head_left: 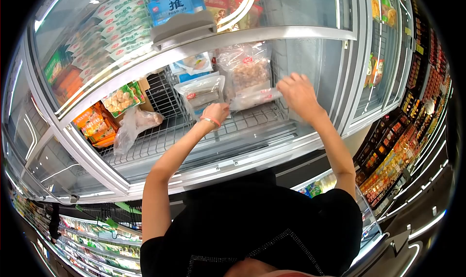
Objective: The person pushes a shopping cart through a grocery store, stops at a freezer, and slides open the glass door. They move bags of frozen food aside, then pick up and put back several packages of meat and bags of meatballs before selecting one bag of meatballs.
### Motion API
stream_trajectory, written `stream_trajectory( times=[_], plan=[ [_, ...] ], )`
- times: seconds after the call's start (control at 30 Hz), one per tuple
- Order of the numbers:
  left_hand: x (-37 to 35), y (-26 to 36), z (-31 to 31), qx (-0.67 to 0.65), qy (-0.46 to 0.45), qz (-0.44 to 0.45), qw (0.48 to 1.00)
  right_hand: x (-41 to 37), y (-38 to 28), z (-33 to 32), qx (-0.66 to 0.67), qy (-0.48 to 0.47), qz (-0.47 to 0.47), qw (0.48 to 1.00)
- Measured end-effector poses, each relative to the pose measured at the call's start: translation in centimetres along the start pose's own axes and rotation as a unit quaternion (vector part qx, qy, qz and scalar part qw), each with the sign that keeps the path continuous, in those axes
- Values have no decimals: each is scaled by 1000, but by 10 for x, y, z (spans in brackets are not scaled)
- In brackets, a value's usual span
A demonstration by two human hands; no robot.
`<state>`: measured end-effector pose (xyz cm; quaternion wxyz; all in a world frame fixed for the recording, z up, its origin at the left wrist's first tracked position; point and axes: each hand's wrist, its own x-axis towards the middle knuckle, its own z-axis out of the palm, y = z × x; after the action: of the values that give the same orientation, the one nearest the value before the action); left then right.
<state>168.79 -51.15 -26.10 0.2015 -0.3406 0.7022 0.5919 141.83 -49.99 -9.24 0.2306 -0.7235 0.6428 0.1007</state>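
Spanning the gap between your hands, the clear packet point(255, 99) lies lengthwise over the wire rack point(252, 121). Your right hand point(297, 93) is clamped on one end; your left hand point(216, 113) meets the other, its grip unconfirmed. Two-ended support presumably keeps the long packet level. Noted: large bag point(245, 69) just beyond it; grey-filled pack point(201, 91) beside your left hand.

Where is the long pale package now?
In the head view, the pale package is between the left hand and right hand, below the larger clear bag.
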Motion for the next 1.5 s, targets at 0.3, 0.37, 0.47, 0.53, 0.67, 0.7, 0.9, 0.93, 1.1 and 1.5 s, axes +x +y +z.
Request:
stream_trajectory(
  times=[0.3, 0.37, 0.47, 0.53, 0.67, 0.7, 0.9, 0.93, 1.1, 1.5],
  plan=[
    [51, -11, 63, -47, 99, -106, 988, 133, 44, 75, -87, 36, -33, 995],
    [57, -16, 74, -67, 94, -161, 980, 151, 51, 99, -102, 51, -50, 992],
    [54, -20, 72, -91, 53, -166, 980, 174, 55, 102, -20, -11, -25, 999],
    [55, -22, 71, -105, 35, -157, 981, 183, 40, 90, 41, -46, 36, 997],
    [58, -5, 51, -173, -28, -159, 972, 187, 25, 83, 105, -51, 94, 989],
    [61, -4, 51, -198, -41, -175, 964, 186, 31, 86, 119, -65, 85, 987],
    [51, 5, 56, -231, 38, -167, 958, 136, 47, 92, 28, -92, -78, 992],
    [45, 6, 59, -238, 70, -154, 957, 119, 44, 88, 17, -35, -116, 992],
    [30, -9, 40, -193, 140, -79, 968, 82, 42, 73, 8, -81, -86, 993],
    [151, -6, -52, 93, 298, -39, 949, 68, 32, 68, 5, -53, -60, 997]
  ],
)
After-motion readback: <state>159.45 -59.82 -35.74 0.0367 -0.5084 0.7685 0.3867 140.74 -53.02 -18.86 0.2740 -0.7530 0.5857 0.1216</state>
